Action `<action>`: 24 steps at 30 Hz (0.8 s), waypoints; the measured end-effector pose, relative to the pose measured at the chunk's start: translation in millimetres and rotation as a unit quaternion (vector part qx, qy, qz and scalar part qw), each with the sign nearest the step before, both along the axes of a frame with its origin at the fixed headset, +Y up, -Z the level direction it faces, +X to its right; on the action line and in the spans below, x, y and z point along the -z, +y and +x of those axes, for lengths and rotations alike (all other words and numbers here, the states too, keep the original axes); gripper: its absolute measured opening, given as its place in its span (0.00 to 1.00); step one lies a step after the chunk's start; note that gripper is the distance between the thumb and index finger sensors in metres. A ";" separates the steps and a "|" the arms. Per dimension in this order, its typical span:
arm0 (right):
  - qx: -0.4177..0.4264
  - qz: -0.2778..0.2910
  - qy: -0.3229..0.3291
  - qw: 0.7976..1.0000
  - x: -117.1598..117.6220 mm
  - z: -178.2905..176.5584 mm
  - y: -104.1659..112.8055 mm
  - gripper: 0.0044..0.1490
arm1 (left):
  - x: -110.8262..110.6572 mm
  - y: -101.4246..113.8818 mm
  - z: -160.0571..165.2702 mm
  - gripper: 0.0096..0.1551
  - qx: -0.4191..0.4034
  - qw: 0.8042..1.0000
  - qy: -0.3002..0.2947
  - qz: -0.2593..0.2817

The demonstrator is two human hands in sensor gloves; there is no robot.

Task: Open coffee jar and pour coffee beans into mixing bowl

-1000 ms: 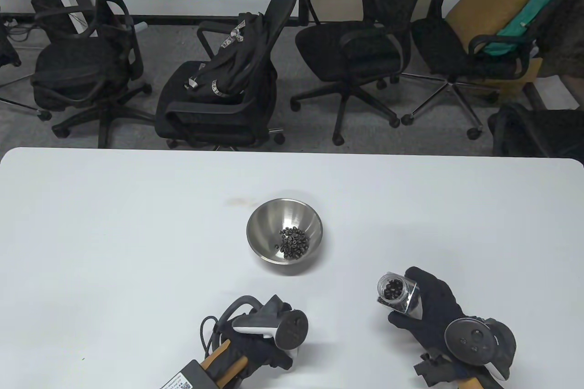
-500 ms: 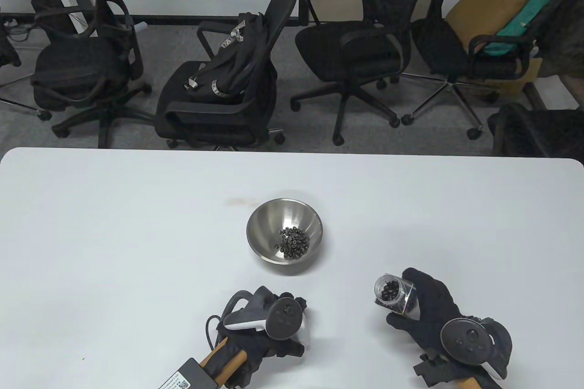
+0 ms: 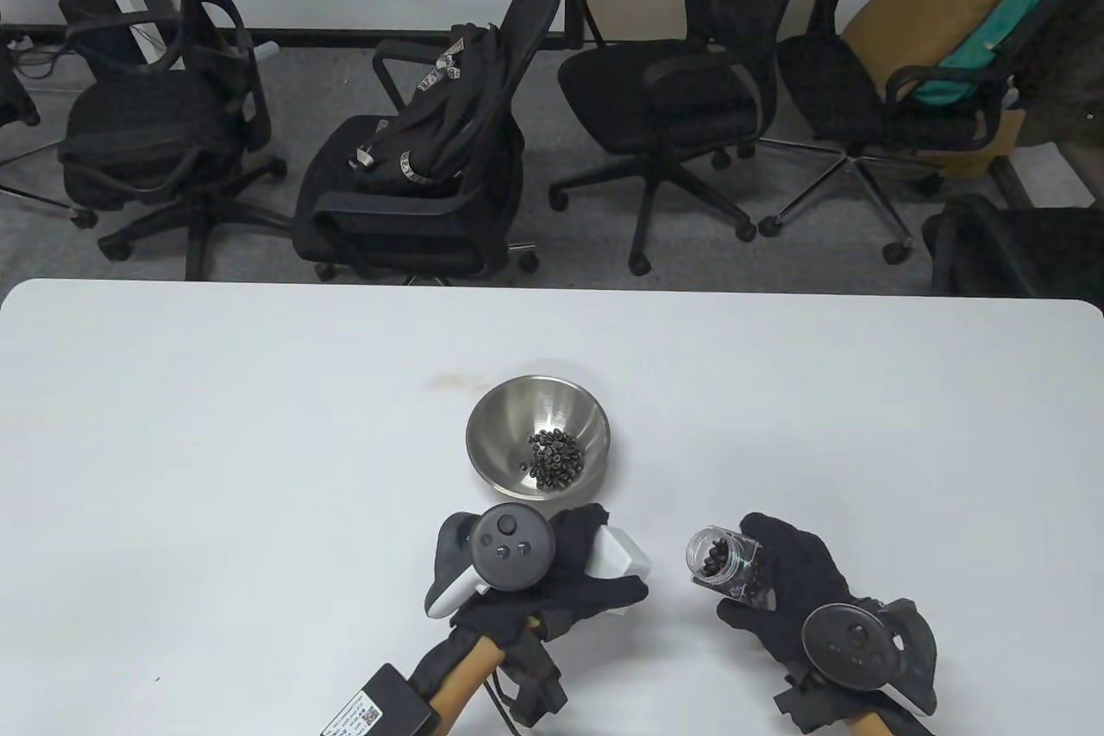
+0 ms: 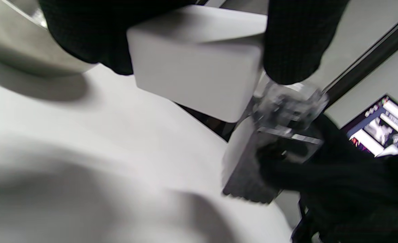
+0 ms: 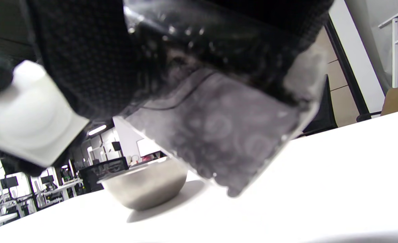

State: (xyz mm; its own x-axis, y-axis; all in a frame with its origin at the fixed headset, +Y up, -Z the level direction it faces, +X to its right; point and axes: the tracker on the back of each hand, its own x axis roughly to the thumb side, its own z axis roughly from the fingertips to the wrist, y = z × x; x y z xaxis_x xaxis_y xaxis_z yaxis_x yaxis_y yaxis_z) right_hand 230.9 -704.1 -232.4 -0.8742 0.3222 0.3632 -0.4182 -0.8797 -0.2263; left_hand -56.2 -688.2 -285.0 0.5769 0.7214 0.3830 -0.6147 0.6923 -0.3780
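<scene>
Bowl point(image 3: 517, 425): shiny brushed metal
Jar point(image 3: 723, 565): clear glossy glass or plastic
Lid point(image 3: 623, 556): smooth matt white
Table point(image 3: 216, 425): smooth white

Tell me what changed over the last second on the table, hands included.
The left hand rolled palm-down and moved right and up-table, bringing the white lid it grips toward the jar. The right hand, gripping the jar, shifted it slightly left and toward the table's near edge. The mixing bowl and its beans stayed put.
</scene>
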 end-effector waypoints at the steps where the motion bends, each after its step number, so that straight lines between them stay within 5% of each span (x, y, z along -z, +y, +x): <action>1: -0.006 0.000 0.002 1.000 0.0 -1.8 -0.9 0.60 | 0.4 1.4 2.6 0.59 -0.004 1.000 0.001 -0.002; 24: -0.121 0.012 0.023 0.992 -7.3 -37.7 -11.3 0.60 | -8.3 -11.1 33.1 0.61 -0.016 1.000 -0.002 -0.025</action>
